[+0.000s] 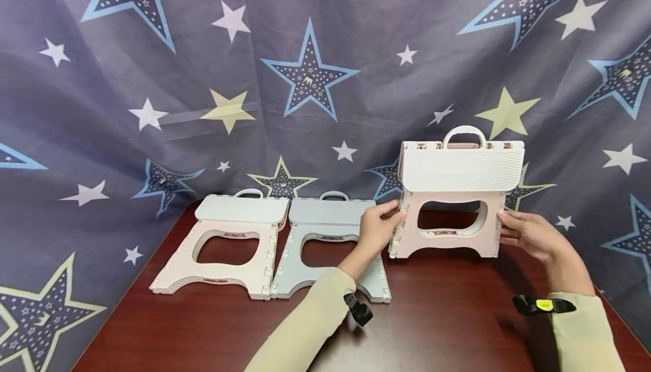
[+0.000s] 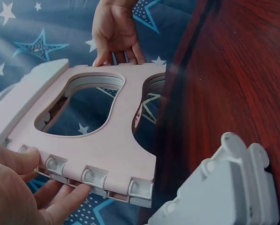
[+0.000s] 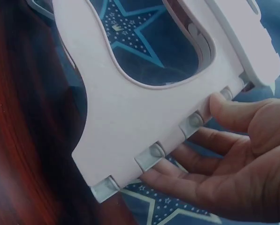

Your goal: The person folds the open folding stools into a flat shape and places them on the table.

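A folded pink folding stool (image 1: 447,242) with a white seat panel and a loop handle stands upright at the right of the head view. My left hand (image 1: 378,226) grips its left edge, thumb on the front face and fingers behind. At the opposite edge my right hand (image 1: 534,236) holds it the same way; the right wrist view shows the right thumb (image 3: 229,112) by the hinge joints. Whether the stool's feet touch the table cannot be told. A grey-blue folding stool (image 1: 330,273) lies folded, partly hidden behind my left forearm.
Left of the grey-blue stool, a pale pink folding stool (image 1: 218,270) lies folded on the dark red wooden table (image 1: 152,327), their edges close together. A grey curtain (image 1: 305,146) printed with stars hangs right behind the table's far edge. Black straps circle both wrists.
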Motion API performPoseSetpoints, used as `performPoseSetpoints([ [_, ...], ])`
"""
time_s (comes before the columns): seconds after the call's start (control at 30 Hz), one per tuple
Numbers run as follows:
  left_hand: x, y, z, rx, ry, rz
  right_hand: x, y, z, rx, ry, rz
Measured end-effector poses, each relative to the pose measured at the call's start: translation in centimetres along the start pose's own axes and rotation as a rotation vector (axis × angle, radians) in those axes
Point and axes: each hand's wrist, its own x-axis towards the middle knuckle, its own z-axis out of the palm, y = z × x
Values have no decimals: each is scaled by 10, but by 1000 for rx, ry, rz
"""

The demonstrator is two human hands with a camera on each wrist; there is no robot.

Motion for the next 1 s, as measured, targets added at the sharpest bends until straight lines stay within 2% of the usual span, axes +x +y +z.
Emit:
performPoseSetpoints([
  [0.17, 1, 9, -6, -54, -58, -81, 0, -12, 3, -189, 33, 91],
  [0.3, 4, 17, -13, -128, -138, -190, -2, -19, 5, -180, 16, 128],
  [0.53, 12, 27, -23, -176, -208, -365, -4, -30, 8, -147, -33, 207],
  [0.7, 13, 29, -26, -217, -252, -435, -7, -38, 9, -165, -53, 267],
  [1.0, 14, 33, -27, -268, -292, -520, -12, -49, 8, -190, -81, 363],
])
